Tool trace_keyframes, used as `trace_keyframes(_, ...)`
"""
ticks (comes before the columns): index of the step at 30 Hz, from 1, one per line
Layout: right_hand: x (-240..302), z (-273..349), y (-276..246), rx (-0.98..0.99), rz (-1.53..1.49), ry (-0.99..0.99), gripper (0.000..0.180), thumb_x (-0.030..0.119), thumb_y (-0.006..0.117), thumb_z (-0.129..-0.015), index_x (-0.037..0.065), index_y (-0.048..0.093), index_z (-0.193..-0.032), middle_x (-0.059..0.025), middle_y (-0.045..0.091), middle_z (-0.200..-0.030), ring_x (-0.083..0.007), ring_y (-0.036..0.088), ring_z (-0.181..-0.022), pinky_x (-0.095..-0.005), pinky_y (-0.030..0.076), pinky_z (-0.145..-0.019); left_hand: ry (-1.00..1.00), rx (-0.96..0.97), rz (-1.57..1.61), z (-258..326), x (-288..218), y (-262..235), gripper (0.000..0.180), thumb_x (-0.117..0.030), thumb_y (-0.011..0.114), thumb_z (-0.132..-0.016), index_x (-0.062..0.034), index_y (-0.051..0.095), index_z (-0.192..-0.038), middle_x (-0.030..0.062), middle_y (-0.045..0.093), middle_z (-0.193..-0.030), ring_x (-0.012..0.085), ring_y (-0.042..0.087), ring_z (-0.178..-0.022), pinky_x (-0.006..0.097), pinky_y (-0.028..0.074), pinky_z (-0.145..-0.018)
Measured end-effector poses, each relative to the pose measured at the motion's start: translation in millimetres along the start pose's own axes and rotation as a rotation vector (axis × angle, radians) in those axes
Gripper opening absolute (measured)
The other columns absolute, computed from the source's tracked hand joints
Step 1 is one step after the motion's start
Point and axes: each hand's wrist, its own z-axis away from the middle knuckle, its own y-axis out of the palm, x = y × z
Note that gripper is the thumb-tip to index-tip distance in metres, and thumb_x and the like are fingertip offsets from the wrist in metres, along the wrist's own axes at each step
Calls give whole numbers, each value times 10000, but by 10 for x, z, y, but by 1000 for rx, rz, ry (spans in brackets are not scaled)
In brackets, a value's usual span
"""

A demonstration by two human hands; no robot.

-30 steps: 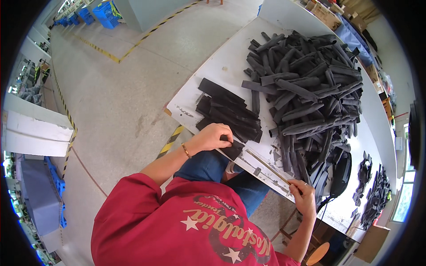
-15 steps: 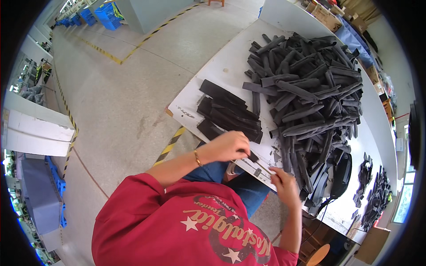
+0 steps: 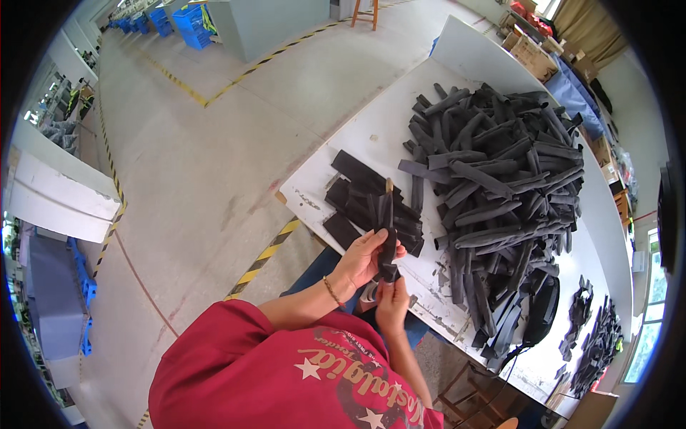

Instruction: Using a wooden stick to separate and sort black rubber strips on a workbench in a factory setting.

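My left hand [image 3: 363,259] is closed around a black fabric sleeve [image 3: 386,225] held upright over the table's near edge. A narrow tan tip [image 3: 389,185] sticks out at the sleeve's far end; what it belongs to is hidden inside. Below, my right hand [image 3: 392,306] pinches the sleeve's bunched near end with its fingers. Just beyond my hands, several flat black fabric strips [image 3: 359,166] lie in a loose, overlapping stack, partly covered by the sleeve.
A big heap of dark grey rolled fabric tubes [image 3: 500,164] covers the middle of the white table [image 3: 332,143]. Right of it lie a black bag-like object [image 3: 541,311] with a cord and more dark scraps [image 3: 599,350]. A raised white panel [image 3: 471,53] borders the table's far side.
Both hands have come together, the right moving left and nearer. The thin rod earlier stretched between them no longer shows; the black sleeve now stands upright in my hands. The view has shifted slightly.
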Motion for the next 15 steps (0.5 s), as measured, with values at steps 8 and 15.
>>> trace_keyframes(8,31,189,172,-152,108,-78,187,150,423,-997,22,512,-894,-17,502,-647,-80,443,-545,-248,365,-491,-10,-89,-72,52,-59,100,168,-157,643,-896,-2,600,-946,122,663,-851,244,671,-795,355,567,-742)
trace_keyframes(15,-219,379,4,32,78,7,191,140,414,-1004,1,546,-998,-9,490,-659,-73,446,-552,-237,386,-506,35,-99,-228,-55,-217,282,165,-168,673,-877,-26,589,-892,103,637,-751,200,631,-608,307,531,-548)
